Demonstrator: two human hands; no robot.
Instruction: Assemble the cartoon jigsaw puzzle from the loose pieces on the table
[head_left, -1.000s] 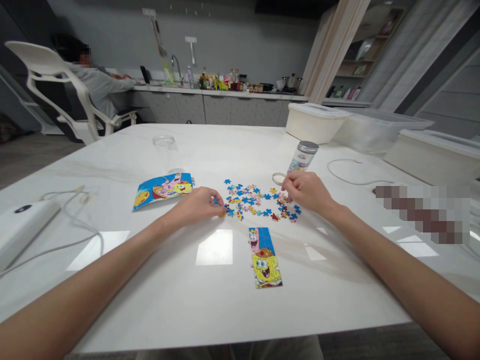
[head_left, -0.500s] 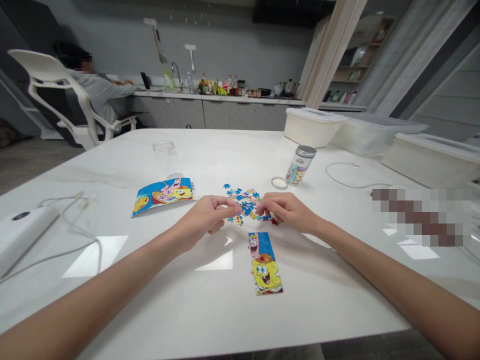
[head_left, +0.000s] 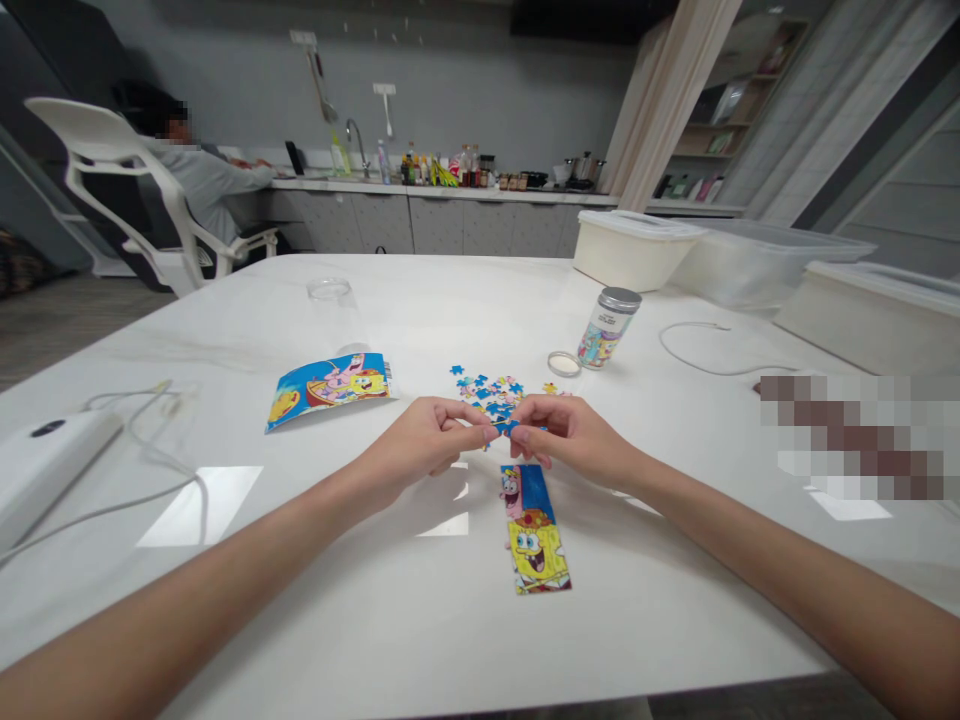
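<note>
My left hand is closed in a pinch on a small jigsaw piece, mostly covered by the fingers. Close against it, my right hand pinches a blue jigsaw piece between thumb and forefinger. Whether the two pieces touch, I cannot tell. Just beyond the fingertips lies a pile of loose jigsaw pieces, partly hidden by the hands. Nearer to me, an assembled strip of jigsaw shows a yellow sponge character and a pink one on blue. A curled picture sheet lies to the left.
A printed tin stands behind my right hand, beside a round lid. Farther back left is a clear jar. Lidded bins, a cable and a white device line the sides. A person sits beyond the table.
My right hand has come up from the pile and moved left with a blue jigsaw piece, meeting my left hand, which has shifted slightly right and nearer. The camera view has shifted slightly.
</note>
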